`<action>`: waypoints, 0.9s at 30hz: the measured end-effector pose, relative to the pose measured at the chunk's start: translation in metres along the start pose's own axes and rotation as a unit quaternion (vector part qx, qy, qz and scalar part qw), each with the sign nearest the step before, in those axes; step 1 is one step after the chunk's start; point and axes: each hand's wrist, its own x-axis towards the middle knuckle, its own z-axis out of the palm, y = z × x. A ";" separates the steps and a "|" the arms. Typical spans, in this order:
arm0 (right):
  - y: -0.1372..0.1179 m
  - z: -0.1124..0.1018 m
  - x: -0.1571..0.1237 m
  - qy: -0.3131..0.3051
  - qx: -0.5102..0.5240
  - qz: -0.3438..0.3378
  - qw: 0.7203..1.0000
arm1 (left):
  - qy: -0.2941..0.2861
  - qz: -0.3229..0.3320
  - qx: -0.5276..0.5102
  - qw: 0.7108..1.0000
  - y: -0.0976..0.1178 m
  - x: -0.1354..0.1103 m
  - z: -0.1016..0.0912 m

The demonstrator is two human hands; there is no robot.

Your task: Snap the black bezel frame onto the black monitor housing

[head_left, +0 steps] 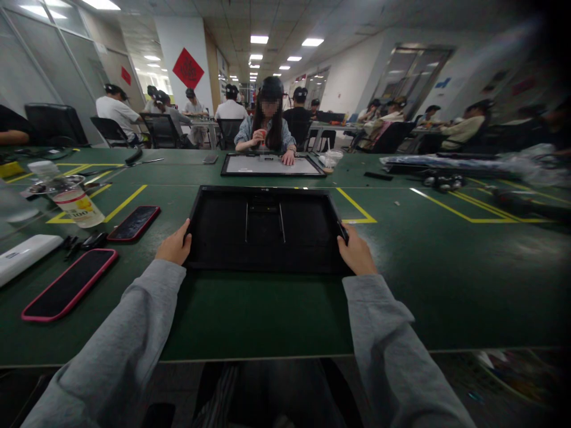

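A black, shallow rectangular monitor casing [218,232] is in front of me over the green table. Two thin metal strips run down its inside, and a small pale logo sits on its far edge. My left hand [173,245] is closed on the left side of the casing, with the thumb on the near side. On the opposite side, my right hand [358,249] grips the right edge in the same way. The fingers beneath the casing are hidden.
Across the green table [276,321], a person [267,128] rests one hand on a grey-backed panel [241,163]. Two phones [71,285], a white power bank [27,258] and a bottle [75,205] lie or stand left. Plastic-wrapped items [450,163] are back right.
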 end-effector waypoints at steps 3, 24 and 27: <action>-0.001 0.000 -0.001 0.000 0.002 0.002 1.000 | 0.000 0.004 -0.001 1.000 0.000 0.000 0.000; 0.003 0.004 0.002 -0.002 0.003 -0.014 1.000 | 0.002 0.020 -0.025 0.999 0.000 0.000 0.002; 0.004 0.005 0.003 -0.001 0.004 -0.020 1.000 | 0.002 0.020 -0.033 0.999 -0.002 0.000 0.003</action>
